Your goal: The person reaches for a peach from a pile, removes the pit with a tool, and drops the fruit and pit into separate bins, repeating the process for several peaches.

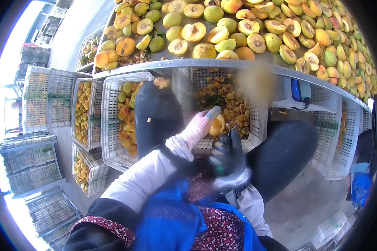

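Note:
My left hand (199,126), in a light glove with a grey-covered thumb, is closed around a yellow peach half (217,125). Right beside it is my right hand (228,154), in a dark glove and slightly blurred. Its fingers close on a small metal tool (234,126) whose tip is close to the peach half; most of the tool is hidden. Both hands are between my knees, over a white plastic crate (260,125) holding pits and cut peach pieces (226,90).
Ahead, a metal-edged table (197,62) is heaped with halved and whole peaches (276,27). A crate of peach halves (113,121) stands by my left knee, with more crates (88,169) further left. A blue object (296,90) sits in a crate at right. Stacked crates (46,98) stand behind.

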The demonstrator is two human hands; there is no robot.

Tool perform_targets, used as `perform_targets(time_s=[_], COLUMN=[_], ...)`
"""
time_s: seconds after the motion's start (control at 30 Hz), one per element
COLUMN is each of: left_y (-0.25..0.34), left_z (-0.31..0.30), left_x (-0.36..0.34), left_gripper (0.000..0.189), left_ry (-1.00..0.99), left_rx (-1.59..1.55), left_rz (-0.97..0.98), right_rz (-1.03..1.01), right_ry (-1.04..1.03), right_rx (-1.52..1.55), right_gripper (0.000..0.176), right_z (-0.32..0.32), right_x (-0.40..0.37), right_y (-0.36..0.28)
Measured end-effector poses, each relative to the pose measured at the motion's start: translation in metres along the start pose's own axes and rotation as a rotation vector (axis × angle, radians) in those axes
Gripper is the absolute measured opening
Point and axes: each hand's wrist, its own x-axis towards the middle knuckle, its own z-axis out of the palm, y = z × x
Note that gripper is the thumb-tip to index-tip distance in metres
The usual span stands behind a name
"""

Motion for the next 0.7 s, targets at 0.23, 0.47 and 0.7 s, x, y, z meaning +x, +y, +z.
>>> perform_targets(time_s=[0.23,0.47,0.7], left_y=[0.064,0.131,0.199], left_z=[-0.028,-0.16,-0.072], left_x=[-0.091,-0.054,0.075], left_gripper=[0.02,0.028,0.049], left_ry=[0.084,0.99,0.473], left_rx=[0.552,1.533,1.494], left_rz=[0.788,0.769,0.435], right_rz=[-0.17,-0.285,-0.368], right_ry=[0.126,0.479,0.492], right_rx=[-0.273,-0.523,-0.749], right_gripper=[0.041,0.039,0.044], right_z=[0.003,0.035,0.027], right_x=[0.009,0.007,0.022], right_y=[0.004,0.015,0.021])
